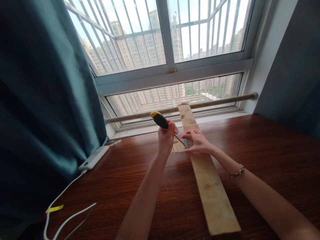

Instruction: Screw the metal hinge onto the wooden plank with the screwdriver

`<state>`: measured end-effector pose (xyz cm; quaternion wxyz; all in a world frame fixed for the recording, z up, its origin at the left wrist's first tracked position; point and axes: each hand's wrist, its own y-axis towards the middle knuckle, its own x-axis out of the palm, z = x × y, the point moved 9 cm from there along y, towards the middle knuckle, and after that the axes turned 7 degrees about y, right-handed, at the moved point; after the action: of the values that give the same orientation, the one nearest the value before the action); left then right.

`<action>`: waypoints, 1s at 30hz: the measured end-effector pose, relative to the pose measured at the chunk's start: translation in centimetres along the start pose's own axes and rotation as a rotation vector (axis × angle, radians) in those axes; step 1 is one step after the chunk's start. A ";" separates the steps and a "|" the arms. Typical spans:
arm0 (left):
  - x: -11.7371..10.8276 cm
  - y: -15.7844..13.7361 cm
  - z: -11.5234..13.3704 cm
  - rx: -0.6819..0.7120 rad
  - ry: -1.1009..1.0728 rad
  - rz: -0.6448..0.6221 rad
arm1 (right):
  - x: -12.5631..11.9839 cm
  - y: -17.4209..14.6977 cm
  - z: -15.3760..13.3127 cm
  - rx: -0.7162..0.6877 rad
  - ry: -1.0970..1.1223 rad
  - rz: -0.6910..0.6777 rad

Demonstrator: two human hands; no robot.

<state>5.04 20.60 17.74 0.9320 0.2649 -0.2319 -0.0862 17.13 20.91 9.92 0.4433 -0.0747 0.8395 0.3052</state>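
Observation:
A screwdriver with a black and yellow handle is gripped in my left hand, its shaft slanting down to the right. The tip meets a small metal hinge lying over the wood. Thumb and fingers of my right hand close around the hinge from the right and hold it at its edges. Beneath it runs a long pale wooden board, and a shorter wood piece sticks out to its left. Any screw under the tip is too small to make out.
The board lies on a dark brown wooden tabletop, its far end near a metal rail before the window. A white power bank with a white cable sits at the left by a blue curtain. A yellow strip lies nearby.

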 end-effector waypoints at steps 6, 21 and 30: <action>-0.1 0.0 -0.3 0.015 0.076 -0.042 | 0.1 -0.1 0.1 -0.010 0.007 0.003; -3.3 0.5 1.3 0.025 0.543 0.144 | 0.2 0.0 0.3 -0.009 -0.006 0.008; -2.3 0.9 0.2 -0.121 0.311 -0.052 | 0.1 0.0 0.2 -0.011 0.003 0.006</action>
<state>3.01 21.93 17.47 0.9683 0.2244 -0.0723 -0.0822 17.24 21.04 9.68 0.4407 -0.0749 0.8386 0.3113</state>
